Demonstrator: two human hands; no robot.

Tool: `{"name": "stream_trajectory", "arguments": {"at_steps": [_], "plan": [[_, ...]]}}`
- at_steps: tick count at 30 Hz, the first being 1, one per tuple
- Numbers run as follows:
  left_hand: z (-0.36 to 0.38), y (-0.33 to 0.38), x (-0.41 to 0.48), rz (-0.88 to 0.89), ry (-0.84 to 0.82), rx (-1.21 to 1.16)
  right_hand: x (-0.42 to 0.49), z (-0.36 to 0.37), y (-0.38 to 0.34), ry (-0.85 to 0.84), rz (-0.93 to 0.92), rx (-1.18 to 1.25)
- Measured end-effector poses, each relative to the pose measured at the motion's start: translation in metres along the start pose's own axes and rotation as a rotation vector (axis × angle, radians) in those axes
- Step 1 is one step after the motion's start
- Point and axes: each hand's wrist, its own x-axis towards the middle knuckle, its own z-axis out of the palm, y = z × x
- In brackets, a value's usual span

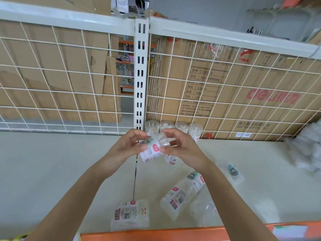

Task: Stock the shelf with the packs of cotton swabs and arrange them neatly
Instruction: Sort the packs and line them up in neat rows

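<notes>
Above the white shelf (52,162), near the back, I hold up one tub of cotton swabs (152,151). My left hand (128,145) and right hand (182,146) both curl fingers round it. I think placing comes next: stand it up straight by the row of tubs (173,127). Now it leans, its long way running from low-left up toward the wire back (69,84).

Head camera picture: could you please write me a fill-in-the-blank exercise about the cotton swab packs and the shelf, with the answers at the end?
1. The left hand and the right hand together hold ___ pack of cotton swabs.
2. Against the wire mesh, ___ upright tubs stand in a row.
3. The strip along the front edge of the shelf is ___ in colour.

Answers: one; four; orange.
</notes>
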Motion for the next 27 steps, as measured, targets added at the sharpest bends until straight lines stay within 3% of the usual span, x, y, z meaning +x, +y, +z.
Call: {"name": "stream_trajectory", "arguments": {"at_steps": [6, 12, 15, 20, 27], "plan": [[0.011, 0.002, 0.020, -0.121, -0.119, 0.242, 0.004, -0.009, -0.005, -0.153, -0.157, -0.191], [0.015, -0.024, 0.032, -0.081, 0.056, 0.306, 0.012, -0.029, 0.019, 0.068, -0.196, -0.586], [0.015, -0.044, 0.034, -0.057, 0.108, 0.375, 0.014, -0.030, 0.036, 0.052, -0.105, -0.677], [0.014, -0.059, 0.036, -0.058, 0.142, 0.381, 0.019, -0.029, 0.046, -0.010, -0.031, -0.604], [0.007, -0.047, 0.034, -0.006, 0.160, 0.519, 0.028, -0.033, 0.044, -0.264, -0.072, -0.498]]}}
